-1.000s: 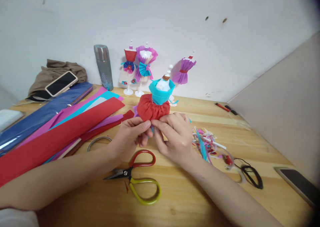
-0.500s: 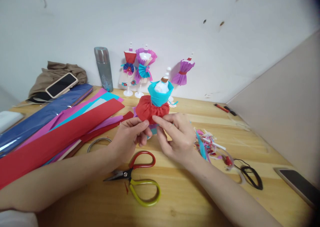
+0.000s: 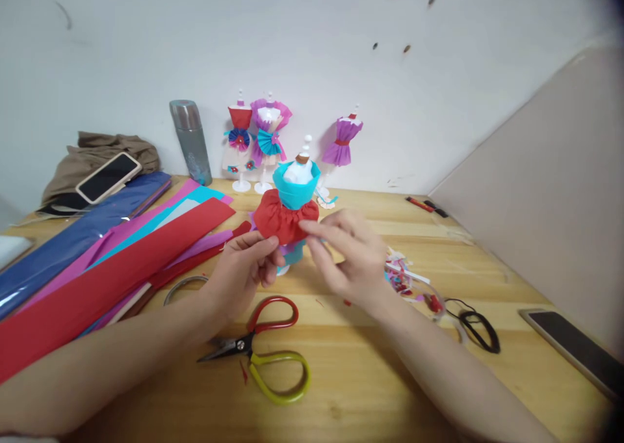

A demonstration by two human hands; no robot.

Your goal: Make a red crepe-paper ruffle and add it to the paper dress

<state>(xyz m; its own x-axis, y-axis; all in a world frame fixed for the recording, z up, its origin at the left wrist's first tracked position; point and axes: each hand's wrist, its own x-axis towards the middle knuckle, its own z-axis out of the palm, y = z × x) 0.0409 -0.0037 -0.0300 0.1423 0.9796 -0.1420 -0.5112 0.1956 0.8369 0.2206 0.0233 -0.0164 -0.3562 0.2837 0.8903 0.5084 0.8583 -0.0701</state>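
Observation:
A small white mannequin (image 3: 298,172) stands upright in front of me, dressed in a turquoise crepe-paper top (image 3: 295,194) and a gathered red crepe-paper skirt (image 3: 281,216). Purple and turquoise layers show under the red. My left hand (image 3: 242,261) is closed, thumb and fingers pinching the skirt's lower left edge. At its right edge, my right hand (image 3: 355,261) has index finger and thumb brought close together on the red paper. Scissors (image 3: 242,345) with one red and one yellow handle lie on the table below my hands.
Crepe-paper strips (image 3: 121,261) spread across the left, near a metal flask (image 3: 190,142). Dressed mannequins (image 3: 240,137) line the wall. On the right lie paper scraps (image 3: 402,274), a black cord loop (image 3: 482,331), a phone (image 3: 575,349) and a red-and-black pen (image 3: 422,205).
The view has shifted, so most things appear farther left. My right hand's fingers have moved from the skirt's front toward its right edge, while the left keeps its pinch.

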